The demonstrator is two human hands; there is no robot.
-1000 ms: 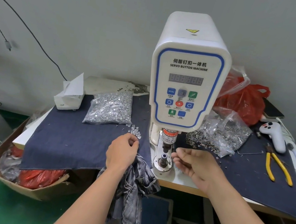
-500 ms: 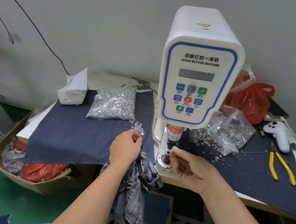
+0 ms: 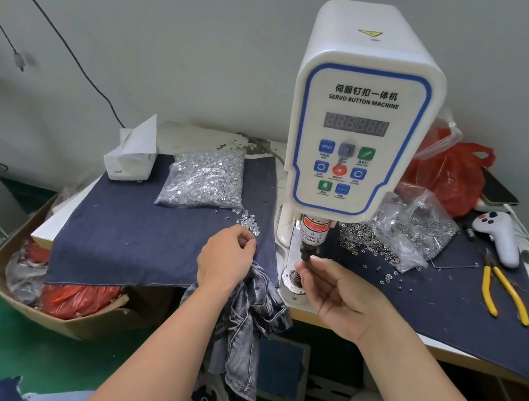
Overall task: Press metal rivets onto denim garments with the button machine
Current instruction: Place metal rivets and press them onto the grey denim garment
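Observation:
The white servo button machine [image 3: 363,112] stands at the table's middle, its punch [image 3: 310,242] above the round lower die [image 3: 290,280]. My right hand [image 3: 338,293] pinches a small metal piece at the punch tip with thumb and forefinger. My left hand [image 3: 228,258] lies left of the die, its curled fingertips pinching a silver rivet beside a small loose rivet pile [image 3: 249,222]. A washed denim garment [image 3: 254,320] hangs from under my left hand over the table edge.
A clear bag of silver rivets [image 3: 205,180] and a tissue box [image 3: 133,155] lie on the dark denim cloth [image 3: 145,244] at left. Right of the machine: an open bag of rings [image 3: 414,231], yellow pliers [image 3: 502,290], a white controller [image 3: 499,237], a red bag [image 3: 451,174]. A cardboard box [image 3: 64,317] stands below left.
My right hand rose from beside the lower die to the punch tip. My left hand stayed by the rivet pile. The camera moved closer.

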